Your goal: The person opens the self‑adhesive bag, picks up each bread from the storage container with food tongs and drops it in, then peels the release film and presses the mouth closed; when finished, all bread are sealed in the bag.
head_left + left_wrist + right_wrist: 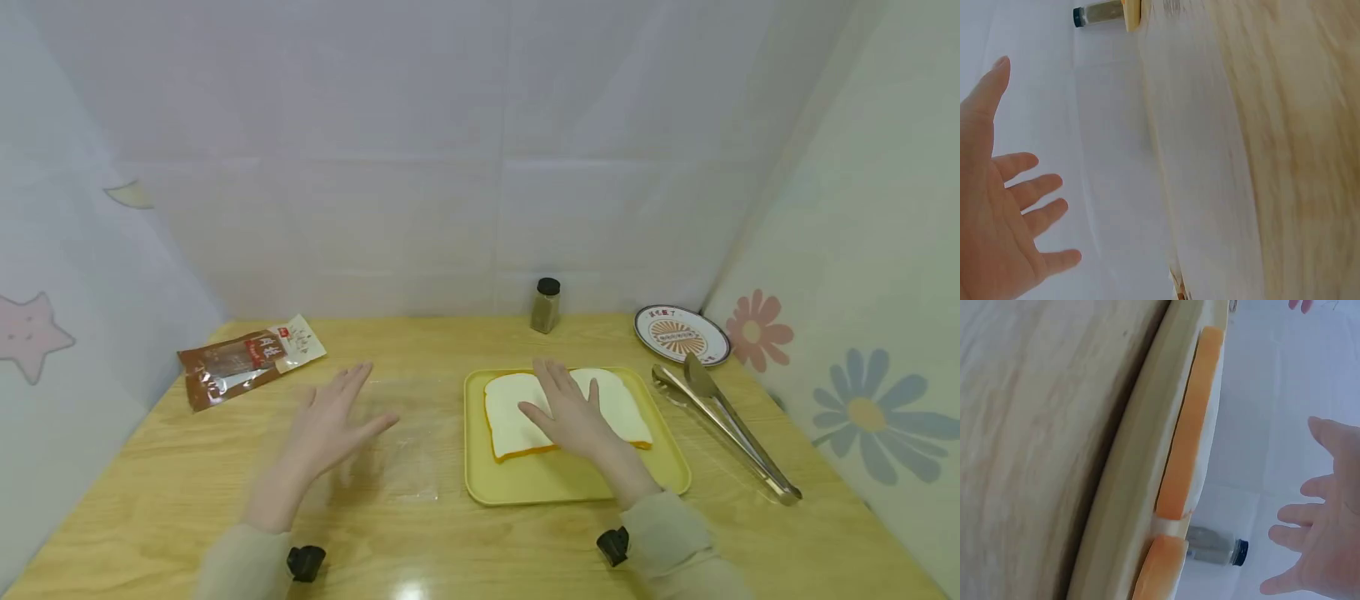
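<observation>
At lower left of the head view, the left hand [326,437] is hovering by a clear plastic sheet [412,454], its fingers reaching out straight, thumb standing wide. At lower right of centre, the right hand [572,417] is hovering over two bread slices [517,408], fingers also stretching wide. The slices are lying side by side on a yellow tray [532,487]. Metal tongs [750,439] are resting right of it. Farther back, a brown packet [251,358] is lying at left, a patterned plate [681,337] is sitting at right, and a black-capped jar [545,312] is standing between.

Long, pale cream sleeves [678,537] leave the left hand [326,429] and right hand [573,417] bare. Blocky black devices [306,564] sit at the sleeve ends, toward seven and five o'clock.
</observation>
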`<state>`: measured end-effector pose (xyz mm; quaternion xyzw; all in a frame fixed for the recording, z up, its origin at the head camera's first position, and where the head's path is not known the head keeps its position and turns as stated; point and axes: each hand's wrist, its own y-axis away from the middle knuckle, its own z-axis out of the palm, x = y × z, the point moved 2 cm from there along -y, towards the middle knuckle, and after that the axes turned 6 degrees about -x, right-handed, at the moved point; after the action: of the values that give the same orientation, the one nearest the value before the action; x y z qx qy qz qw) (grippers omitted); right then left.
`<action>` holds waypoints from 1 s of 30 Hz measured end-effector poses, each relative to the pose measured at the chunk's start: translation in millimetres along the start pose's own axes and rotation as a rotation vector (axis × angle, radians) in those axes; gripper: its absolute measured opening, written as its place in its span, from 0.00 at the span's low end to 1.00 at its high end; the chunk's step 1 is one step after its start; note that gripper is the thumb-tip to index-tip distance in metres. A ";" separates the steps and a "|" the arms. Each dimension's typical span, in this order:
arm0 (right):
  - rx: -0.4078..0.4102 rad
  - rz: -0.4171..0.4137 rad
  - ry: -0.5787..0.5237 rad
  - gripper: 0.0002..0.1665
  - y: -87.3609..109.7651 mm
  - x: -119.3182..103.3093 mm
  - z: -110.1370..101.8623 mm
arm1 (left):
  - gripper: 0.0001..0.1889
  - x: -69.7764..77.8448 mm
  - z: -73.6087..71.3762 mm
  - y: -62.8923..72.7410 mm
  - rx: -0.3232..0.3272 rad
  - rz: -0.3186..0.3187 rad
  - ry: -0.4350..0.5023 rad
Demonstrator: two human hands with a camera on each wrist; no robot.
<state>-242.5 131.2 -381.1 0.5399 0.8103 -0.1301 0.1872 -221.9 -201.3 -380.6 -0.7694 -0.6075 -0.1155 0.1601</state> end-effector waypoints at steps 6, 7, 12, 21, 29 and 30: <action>-0.014 -0.076 0.030 0.43 -2.3 -15.3 10.9 | 0.45 -6.8 -6.7 9.5 -0.006 0.041 0.075; -0.014 -0.089 0.039 0.43 -3.2 -17.9 12.5 | 0.45 -7.5 -7.5 10.7 -0.004 0.045 0.065; -0.034 -0.192 0.062 0.41 -10.2 -33.5 18.2 | 0.42 -10.5 -8.5 15.0 -0.005 0.072 0.095; -0.129 -0.293 0.131 0.36 -18.6 -62.9 35.4 | 0.38 -11.2 -9.4 15.8 -0.061 0.112 0.185; -0.218 -0.310 0.285 0.29 -19.7 -81.9 52.0 | 0.38 -17.5 7.1 9.5 -0.142 0.214 0.099; -0.230 -0.316 0.306 0.27 -19.9 -83.8 54.0 | 0.38 -18.3 9.9 9.2 -0.156 0.232 0.089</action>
<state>-223.1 32.1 -392.1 0.3948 0.9131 0.0187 0.0998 -217.4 -215.8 -397.5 -0.8387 -0.4959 -0.1771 0.1388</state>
